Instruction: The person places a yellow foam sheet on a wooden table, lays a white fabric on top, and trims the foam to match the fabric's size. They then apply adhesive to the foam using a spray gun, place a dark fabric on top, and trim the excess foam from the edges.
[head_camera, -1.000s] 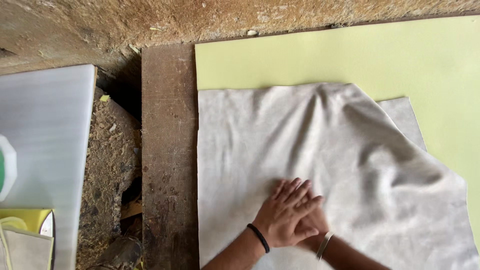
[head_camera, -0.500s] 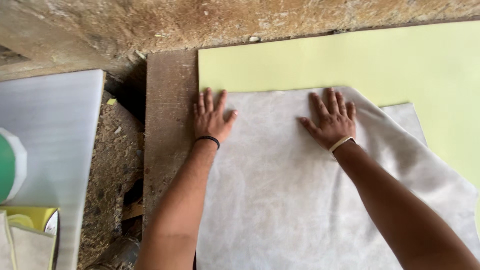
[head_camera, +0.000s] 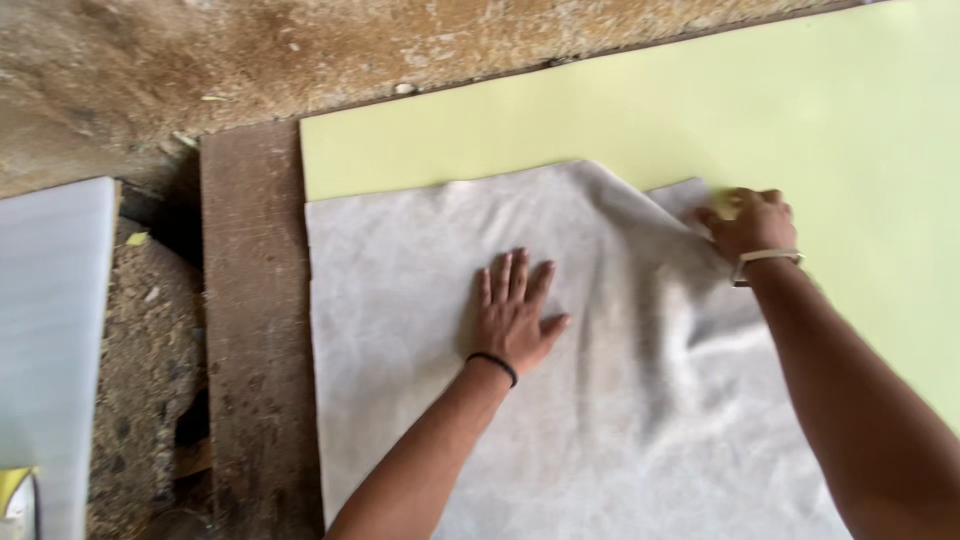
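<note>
A pale grey cloth (head_camera: 420, 270) lies spread over a light green sheet (head_camera: 850, 130). My left hand (head_camera: 515, 315) presses flat on the middle of the cloth, fingers spread, a black band at the wrist. My right hand (head_camera: 750, 225) pinches the cloth's far right corner, where the fabric is bunched into folds; a light bracelet sits on that wrist. Wrinkles run from that corner down toward the lower right.
A dark wooden plank (head_camera: 250, 330) runs along the cloth's left edge. A white board (head_camera: 50, 340) lies at the far left over dusty rubble (head_camera: 140, 400). Rough earthen ground (head_camera: 300, 50) lies beyond the green sheet.
Both hands were flat near the cloth's far edge. My left hand has moved to the middle of the cloth, and my right hand has shifted right and gripped the far right corner.
</note>
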